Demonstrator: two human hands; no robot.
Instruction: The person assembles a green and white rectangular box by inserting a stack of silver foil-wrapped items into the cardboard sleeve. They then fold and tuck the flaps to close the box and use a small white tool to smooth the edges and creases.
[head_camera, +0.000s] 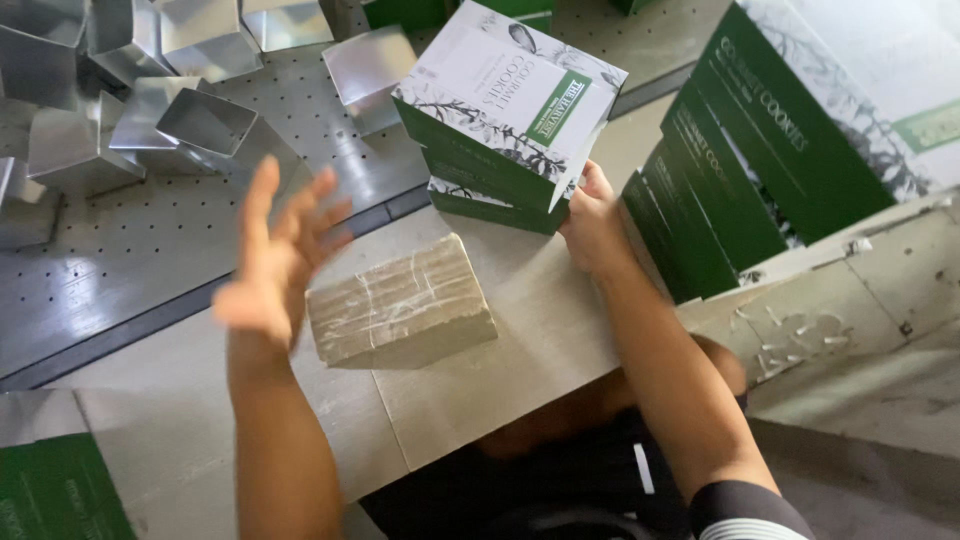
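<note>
hands apart: my right hand (592, 225) grips the lower edge of a stack of green-and-white cartons (508, 112) at upper centre, my left hand (278, 258) hovers spread and empty, blurred.
to do this well i'd judge the free hand should steady the stack's tilted top carton; a taped grey bundle (400, 303) lies just below on the pale board (540, 330), flat green cartons (745, 165) lean at right, silver tins (150, 100) sit on the perforated metal table (130, 240) upper left.

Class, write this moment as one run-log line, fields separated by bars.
left hand: raised, open, empty | right hand: holding stack of green-and-white boxes | beside: tan block on table
</note>
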